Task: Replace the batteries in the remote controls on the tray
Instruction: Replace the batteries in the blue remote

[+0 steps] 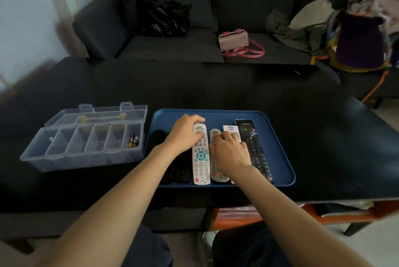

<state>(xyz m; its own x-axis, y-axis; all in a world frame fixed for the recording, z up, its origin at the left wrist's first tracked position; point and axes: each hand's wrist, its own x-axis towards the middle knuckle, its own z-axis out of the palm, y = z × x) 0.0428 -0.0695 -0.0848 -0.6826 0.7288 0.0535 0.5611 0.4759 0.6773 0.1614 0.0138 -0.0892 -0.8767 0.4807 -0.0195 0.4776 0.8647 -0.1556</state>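
Note:
A blue tray (278, 141) on the black table holds several remotes side by side. My left hand (185, 133) grips the top end of a long white remote with teal buttons (201, 159). My right hand (231, 154) lies over a grey-white remote (216, 171) and a small white remote (230, 129), fingers curled on them; which one it holds I cannot tell. A black remote (257, 150) lies at the right of the row. Dark remotes (179, 171) lie at the left, partly under my left arm. A few batteries (133, 140) sit in the clear box's right compartment.
A clear plastic compartment box (84, 148) with its lid open stands left of the tray. Behind the table is a dark sofa with a black bag (162, 16), a pink handbag (235, 42) and clothes (302, 25). An orange stool (280, 215) stands under the table's near edge.

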